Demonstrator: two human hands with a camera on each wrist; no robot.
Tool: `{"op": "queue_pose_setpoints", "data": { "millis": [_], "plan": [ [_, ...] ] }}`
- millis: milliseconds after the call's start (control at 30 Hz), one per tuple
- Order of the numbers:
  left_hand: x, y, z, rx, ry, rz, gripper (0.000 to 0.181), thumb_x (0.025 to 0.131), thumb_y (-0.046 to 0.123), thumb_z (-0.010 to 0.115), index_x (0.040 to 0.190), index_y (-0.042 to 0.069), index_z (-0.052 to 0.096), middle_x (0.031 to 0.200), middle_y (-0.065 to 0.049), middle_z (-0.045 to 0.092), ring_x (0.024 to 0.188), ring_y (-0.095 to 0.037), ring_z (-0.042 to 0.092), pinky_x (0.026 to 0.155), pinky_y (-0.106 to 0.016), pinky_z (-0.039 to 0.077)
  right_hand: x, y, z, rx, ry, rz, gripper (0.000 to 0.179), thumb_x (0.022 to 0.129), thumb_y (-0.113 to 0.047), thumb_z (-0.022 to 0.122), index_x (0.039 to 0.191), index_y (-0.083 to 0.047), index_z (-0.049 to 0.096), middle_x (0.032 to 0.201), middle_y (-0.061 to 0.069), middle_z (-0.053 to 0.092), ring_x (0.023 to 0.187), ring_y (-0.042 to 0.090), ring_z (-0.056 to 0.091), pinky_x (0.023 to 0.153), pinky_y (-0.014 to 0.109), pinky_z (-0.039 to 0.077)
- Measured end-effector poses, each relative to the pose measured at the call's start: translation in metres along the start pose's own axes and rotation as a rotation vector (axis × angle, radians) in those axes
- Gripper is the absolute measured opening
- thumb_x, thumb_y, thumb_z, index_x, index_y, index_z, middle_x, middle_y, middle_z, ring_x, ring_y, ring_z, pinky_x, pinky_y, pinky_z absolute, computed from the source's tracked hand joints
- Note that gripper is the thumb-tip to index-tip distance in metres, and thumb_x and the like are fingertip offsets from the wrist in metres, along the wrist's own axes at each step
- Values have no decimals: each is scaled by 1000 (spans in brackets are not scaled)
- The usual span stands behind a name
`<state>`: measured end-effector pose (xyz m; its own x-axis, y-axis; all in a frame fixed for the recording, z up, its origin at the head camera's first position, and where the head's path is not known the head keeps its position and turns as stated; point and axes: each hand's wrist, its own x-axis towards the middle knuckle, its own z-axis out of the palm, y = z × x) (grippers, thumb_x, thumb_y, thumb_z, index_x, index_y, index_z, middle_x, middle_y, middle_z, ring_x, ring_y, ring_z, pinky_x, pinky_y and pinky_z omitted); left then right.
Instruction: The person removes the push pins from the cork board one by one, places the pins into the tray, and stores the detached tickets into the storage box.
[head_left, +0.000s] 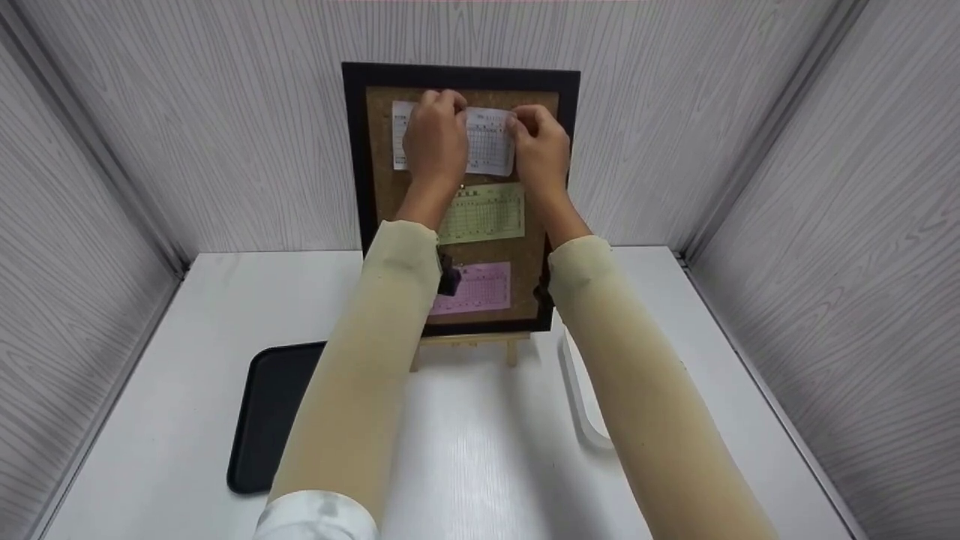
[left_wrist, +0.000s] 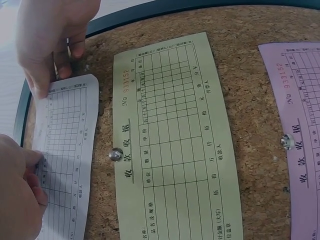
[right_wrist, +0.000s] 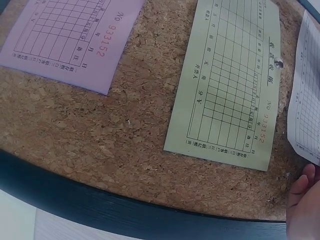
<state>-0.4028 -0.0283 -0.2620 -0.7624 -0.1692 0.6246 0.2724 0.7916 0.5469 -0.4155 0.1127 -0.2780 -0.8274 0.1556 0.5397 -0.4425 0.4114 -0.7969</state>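
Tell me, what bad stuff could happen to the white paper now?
The white paper could slip or end up crooked if the right hand lets go: I can't see a pin in it. Its lower right corner seems to curl, so it might crease. Pushing hard could perhaps rock the cork board on its wooden easel.

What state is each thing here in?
White slip: touched by both hands
Left hand: fingers curled
Right hand: pinching white slip's edge
Green slip: pinned, slightly tilted
Pink slip: pinned
Corkboard: propped on easel
Black tray: flat, partly hidden
White tray: mostly hidden, contents unclear
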Motion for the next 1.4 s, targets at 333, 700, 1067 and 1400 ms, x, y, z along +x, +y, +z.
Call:
{"op": "queue_pose_setpoints", "data": {
  "millis": [333, 700, 1067, 1400],
  "plan": [
    [1, 0, -1, 3, 0, -2, 20, 103, 22, 59, 117, 14, 72, 118, -2, 67, 110, -19, 64, 92, -32, 51, 0, -1, 0, 25, -12, 23, 17, 100, -22, 65, 110, -10, 69, 100, 0, 68, 89, 9, 58, 79, 21, 46],
    [0, 1, -4, -17, -19, 1, 19, 103, 22, 59, 114, 14, 73, 117, -3, 68, 110, -19, 64, 91, -33, 52, -1, -2, -3, 41, -13, 18, 16, 100, -22, 65, 109, -10, 69, 97, -1, 66, 88, 9, 57, 78, 22, 45],
    [-1, -4, -7, -26, -15, 1, 18, 103, 23, 60, 113, 16, 73, 116, -1, 68, 110, -18, 64, 91, -33, 51, -3, -4, -1, 72, -32, 7, 16, 100, -21, 64, 110, -9, 68, 99, -1, 65, 90, 10, 57, 79, 21, 45],
    [-9, -16, -9, -44, -14, 23, 18, 104, 24, 59, 112, 16, 73, 113, 0, 68, 107, -17, 63, 90, -31, 51, -3, -3, 4, 79, -44, 2, 15, 101, -21, 63, 109, -10, 69, 99, -1, 66, 89, 10, 58, 79, 22, 45]
  ]
}}
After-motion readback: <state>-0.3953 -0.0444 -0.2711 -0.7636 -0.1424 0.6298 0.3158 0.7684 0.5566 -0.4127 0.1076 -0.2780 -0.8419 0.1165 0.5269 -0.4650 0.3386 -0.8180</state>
